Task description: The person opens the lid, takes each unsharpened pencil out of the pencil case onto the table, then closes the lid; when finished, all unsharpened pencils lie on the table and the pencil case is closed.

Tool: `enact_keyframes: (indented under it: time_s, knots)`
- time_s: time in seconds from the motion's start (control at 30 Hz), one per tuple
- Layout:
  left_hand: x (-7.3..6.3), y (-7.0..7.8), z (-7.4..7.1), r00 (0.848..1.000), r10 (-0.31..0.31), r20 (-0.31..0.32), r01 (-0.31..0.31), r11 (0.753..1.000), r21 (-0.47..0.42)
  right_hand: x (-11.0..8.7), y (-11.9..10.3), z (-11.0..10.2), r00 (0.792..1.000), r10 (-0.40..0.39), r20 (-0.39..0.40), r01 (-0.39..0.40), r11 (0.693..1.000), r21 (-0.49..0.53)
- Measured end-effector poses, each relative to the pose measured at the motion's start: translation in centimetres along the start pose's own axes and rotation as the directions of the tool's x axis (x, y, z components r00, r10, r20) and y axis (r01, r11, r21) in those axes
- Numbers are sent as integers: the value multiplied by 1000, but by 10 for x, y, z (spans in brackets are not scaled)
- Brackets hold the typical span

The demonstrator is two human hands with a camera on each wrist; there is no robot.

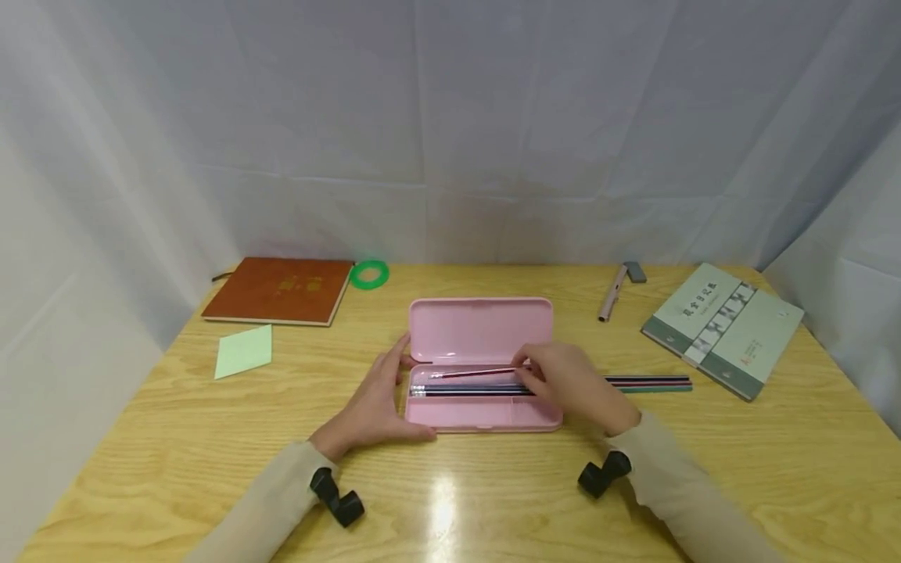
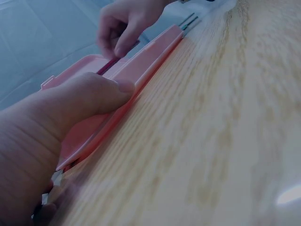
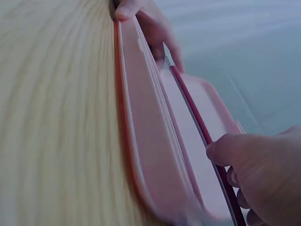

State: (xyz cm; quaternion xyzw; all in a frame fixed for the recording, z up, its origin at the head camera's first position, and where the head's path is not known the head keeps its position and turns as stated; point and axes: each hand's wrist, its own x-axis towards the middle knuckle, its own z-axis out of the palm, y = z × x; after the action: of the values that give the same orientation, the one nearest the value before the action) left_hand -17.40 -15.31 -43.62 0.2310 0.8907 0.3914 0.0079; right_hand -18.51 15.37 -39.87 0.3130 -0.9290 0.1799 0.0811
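Observation:
A pink pencil case [image 1: 464, 414] lies with its lid [image 1: 481, 328] raised at the back. My left hand [image 1: 376, 399] grips its left end, thumb along the front edge and fingers behind. Between thumb and fingers, my right hand [image 1: 563, 383] pinches a dark red pencil [image 3: 190, 101] over the case's back compartment. The pencil's pale, silvery end points left, toward my left hand. Several dark pencils [image 1: 472, 390] lie lengthwise in that compartment, their right ends hidden by my right hand. More pencils [image 1: 655, 383], dark, pinkish and green, extend on the table right of the case.
At the back left are a brown notebook [image 1: 281, 289], a green tape ring [image 1: 369, 274] and a pale green paper sheet [image 1: 243, 352]. Back right hold a pen [image 1: 612, 294], a grey eraser [image 1: 635, 272] and a grey-green notebook [image 1: 725, 328]. A white curtain [image 1: 457, 141] hangs behind the table.

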Motion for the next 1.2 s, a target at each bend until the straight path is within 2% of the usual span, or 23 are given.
enact_keyframes:
  time_s: [0.07,0.27,0.47,0.63,0.73,0.87,1.0,1.2]
  knots:
    - [0,1,0,1000,0,2,0,1000,0,-14,9,-7,999,43,-5,-42,999,29]
    - [-1,3,-2,1000,-4,1,4,1000,-16,-66,46,-21,993,84,-84,-78,994,70]
    - [-1,2,-3,1000,5,0,-4,1000,-21,-117,77,-34,971,204,-126,-194,977,83]
    - [0,1,-3,1000,2,4,-2,1000,-20,-145,94,-37,964,197,-181,-188,980,61]
    - [0,1,-2,1000,3,1,-3,1000,-21,-151,98,-37,964,186,-189,-179,982,55]
    - [1,0,-2,1000,7,5,-7,1000,-18,-147,96,-35,966,169,-194,-168,986,22]
    - [1,1,-1,1000,12,5,-12,1000,-19,-136,90,-30,967,173,-186,-173,985,17]
    - [1,1,0,1000,15,3,-15,1000,-25,-113,75,-23,978,171,-116,-161,983,90]
